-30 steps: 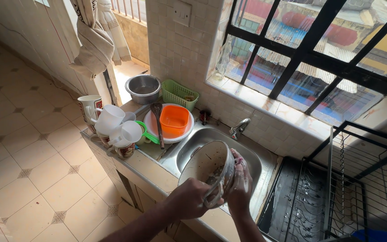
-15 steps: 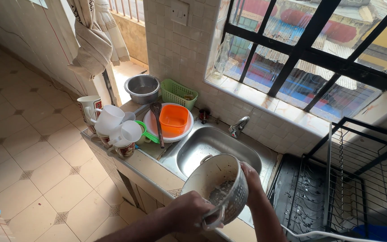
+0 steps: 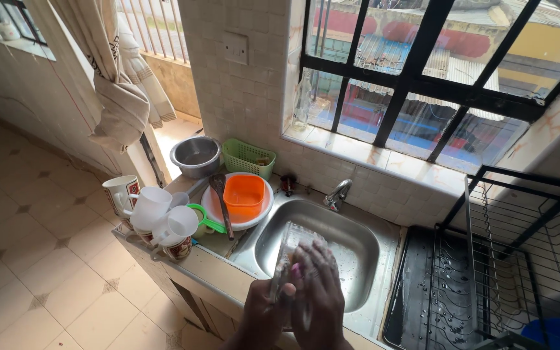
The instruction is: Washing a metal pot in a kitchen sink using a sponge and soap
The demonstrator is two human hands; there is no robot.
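Observation:
My left hand (image 3: pixel 264 308) grips a clear container (image 3: pixel 288 253) by its side, tilted on edge over the near rim of the steel sink (image 3: pixel 345 240). My right hand (image 3: pixel 317 285) lies flat against the container's open side, fingers spread over it, with something pinkish under the fingers that I cannot make out. Both forearms come up from the bottom edge of the view.
Left of the sink stand white cups (image 3: pixel 163 217), a patterned mug (image 3: pixel 119 192), an orange tub (image 3: pixel 244 194) on a plate with a dark spatula (image 3: pixel 221 201), a steel bowl (image 3: pixel 196 155) and a green basket (image 3: pixel 247 157). A tap (image 3: pixel 338 193) sits behind the sink. A black dish rack (image 3: pixel 507 259) stands on the right.
The container has turned from facing me with its open mouth to standing on edge, lower over the sink. My right hand has moved from inside it to flat against its side.

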